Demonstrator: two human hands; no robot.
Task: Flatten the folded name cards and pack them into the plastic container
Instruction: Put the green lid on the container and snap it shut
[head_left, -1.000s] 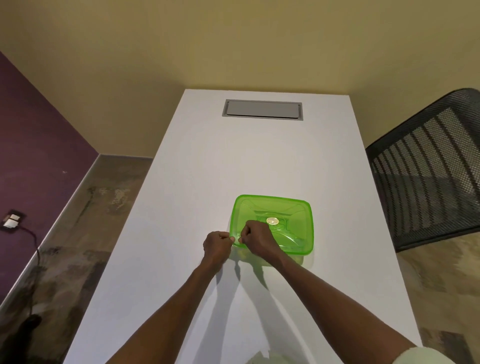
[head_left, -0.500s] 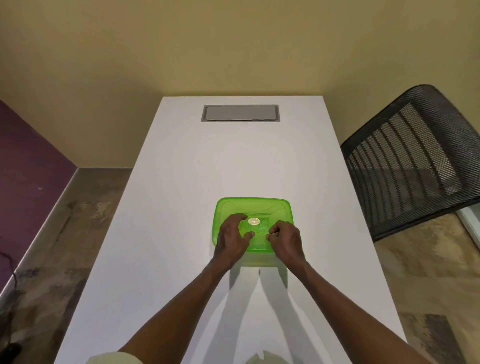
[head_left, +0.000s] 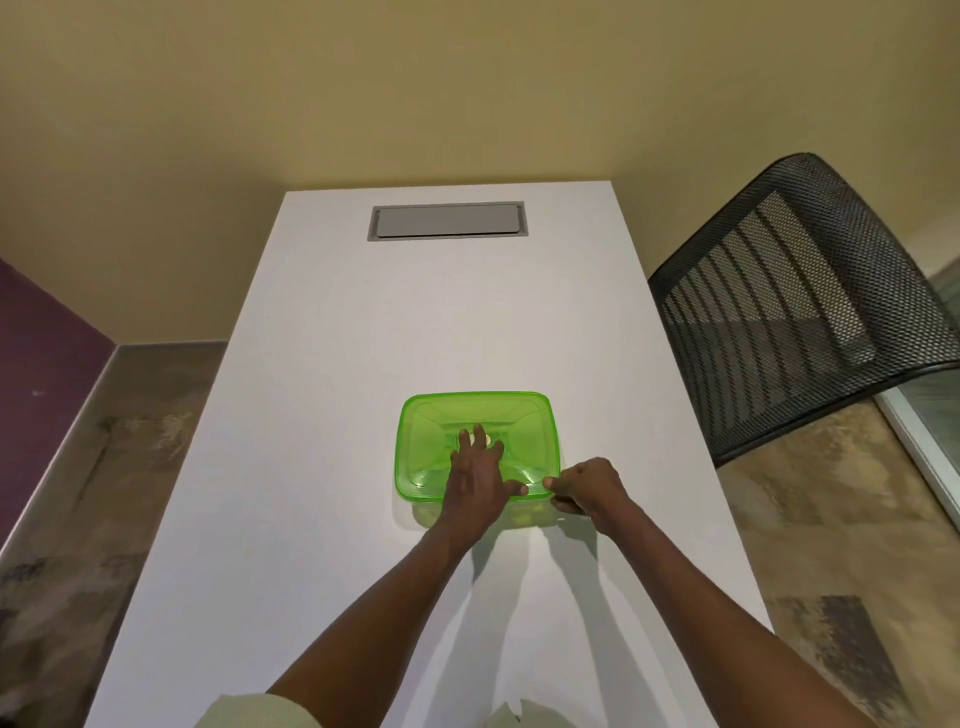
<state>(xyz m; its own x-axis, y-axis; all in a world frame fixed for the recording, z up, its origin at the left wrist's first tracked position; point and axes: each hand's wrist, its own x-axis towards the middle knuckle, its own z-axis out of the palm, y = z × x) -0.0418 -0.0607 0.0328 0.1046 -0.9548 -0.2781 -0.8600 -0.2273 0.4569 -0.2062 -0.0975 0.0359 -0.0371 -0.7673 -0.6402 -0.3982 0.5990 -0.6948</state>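
A green translucent plastic container (head_left: 431, 415) with its lid on sits in the middle of the white table (head_left: 322, 467). My left hand (head_left: 475, 478) lies flat on the lid with straight fingers, pressing down near its centre. My right hand (head_left: 589, 486) grips the container's near right corner, thumb and fingers curled round the rim. No name cards are visible; the inside of the container is hidden by the lid and my hands.
A grey cable hatch (head_left: 448, 221) is set into the far end of the table. A black mesh chair (head_left: 800, 306) stands close to the table's right edge. Floor lies to the left and right of the table.
My right hand has moved from the lid's top to the near right corner. My left hand has flattened out on the lid. The camera has tilted.
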